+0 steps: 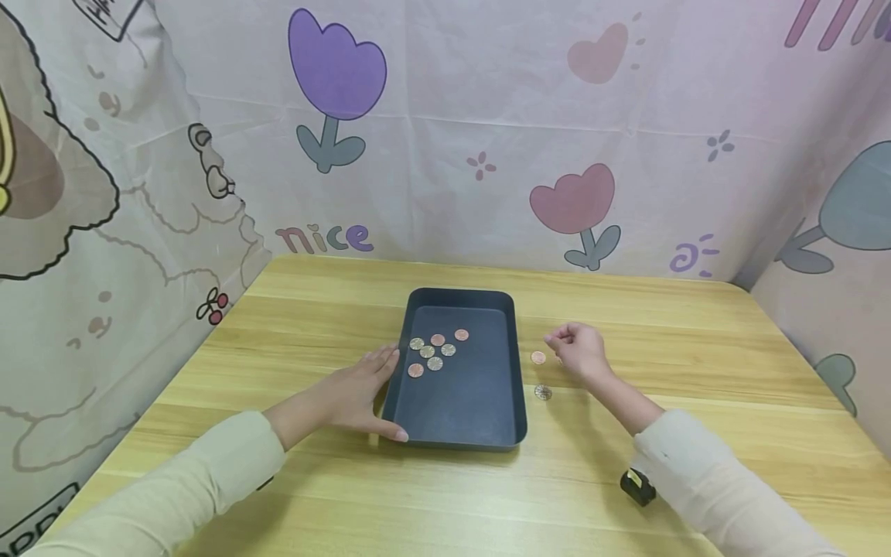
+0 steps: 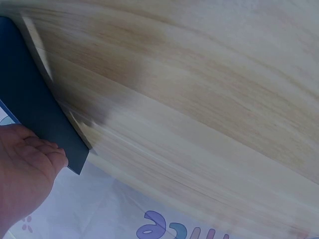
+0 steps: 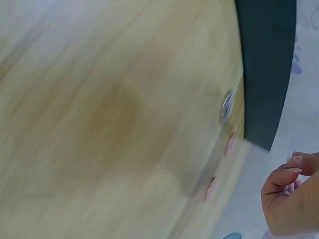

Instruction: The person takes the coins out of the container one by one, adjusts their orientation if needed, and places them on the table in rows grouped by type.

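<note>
A dark rectangular tray (image 1: 462, 422) lies on the table, with several copper-coloured and pale gold coins (image 1: 435, 363) in its left half. My left hand (image 1: 355, 391) rests against the tray's left side, fingers and thumb extended along the wall; the left wrist view shows its fingertips (image 2: 52, 152) at the dark wall. Right of the tray, my right hand (image 1: 578, 352) is above the table, thumb and forefinger brought together; I cannot tell if a coin is between them. Near it lie a copper coin (image 1: 538, 357), a silver coin (image 1: 543, 392) and another copper coin (image 3: 211, 189), mostly hidden in the head view.
The wood-grain table (image 1: 334, 495) runs back to a printed cloth (image 1: 445, 201) with tulips, and cloth also hangs at both sides. A small black device (image 1: 636, 487) sits by the right sleeve cuff.
</note>
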`<state>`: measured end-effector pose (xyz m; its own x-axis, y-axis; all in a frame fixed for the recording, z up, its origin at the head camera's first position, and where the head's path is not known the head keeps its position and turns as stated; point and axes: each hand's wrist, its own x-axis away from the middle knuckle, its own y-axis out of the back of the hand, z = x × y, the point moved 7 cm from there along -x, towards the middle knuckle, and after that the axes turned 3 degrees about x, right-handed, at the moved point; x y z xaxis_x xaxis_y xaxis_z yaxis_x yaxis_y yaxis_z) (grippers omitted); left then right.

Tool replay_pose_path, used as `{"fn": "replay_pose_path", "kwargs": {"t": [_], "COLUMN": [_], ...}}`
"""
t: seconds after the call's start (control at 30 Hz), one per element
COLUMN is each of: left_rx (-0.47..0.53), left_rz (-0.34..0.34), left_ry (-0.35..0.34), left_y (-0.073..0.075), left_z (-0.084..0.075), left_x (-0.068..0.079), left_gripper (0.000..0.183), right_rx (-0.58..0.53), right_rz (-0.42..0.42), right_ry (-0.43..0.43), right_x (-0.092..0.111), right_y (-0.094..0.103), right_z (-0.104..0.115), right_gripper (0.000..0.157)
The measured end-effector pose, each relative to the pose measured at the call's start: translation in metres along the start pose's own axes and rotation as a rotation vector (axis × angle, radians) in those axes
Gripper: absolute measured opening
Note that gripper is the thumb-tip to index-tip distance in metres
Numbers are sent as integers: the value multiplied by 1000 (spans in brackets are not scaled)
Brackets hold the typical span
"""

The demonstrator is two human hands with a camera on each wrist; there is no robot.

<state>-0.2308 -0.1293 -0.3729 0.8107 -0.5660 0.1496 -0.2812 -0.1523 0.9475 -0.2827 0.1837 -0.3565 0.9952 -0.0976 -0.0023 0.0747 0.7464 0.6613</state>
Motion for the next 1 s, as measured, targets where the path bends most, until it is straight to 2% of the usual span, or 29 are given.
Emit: {"fn": "replay_pose_path", "kwargs": {"t": [0.23,0.4,0.8,1.0], "left_rx": [-1,-10,-2,1], "left_rz": [-3,4,14,10], "left_ry": [-4,7,18,17], "left_y": [0,0,-1,0], "left_z": [0,1,2,1], "left_x": [-1,-2,0,0], "left_gripper": [125,126,125,125], "right_rx": [-63,-57,-164,-162], "right_rz": [30,46,139,102], "right_ry": [40,77,170,209], "right_x": [10,16,20,18], "right_y": [-19,-35,-81,-103], "right_z": [24,39,70,77], "right_gripper": [16,15,10,11]}}
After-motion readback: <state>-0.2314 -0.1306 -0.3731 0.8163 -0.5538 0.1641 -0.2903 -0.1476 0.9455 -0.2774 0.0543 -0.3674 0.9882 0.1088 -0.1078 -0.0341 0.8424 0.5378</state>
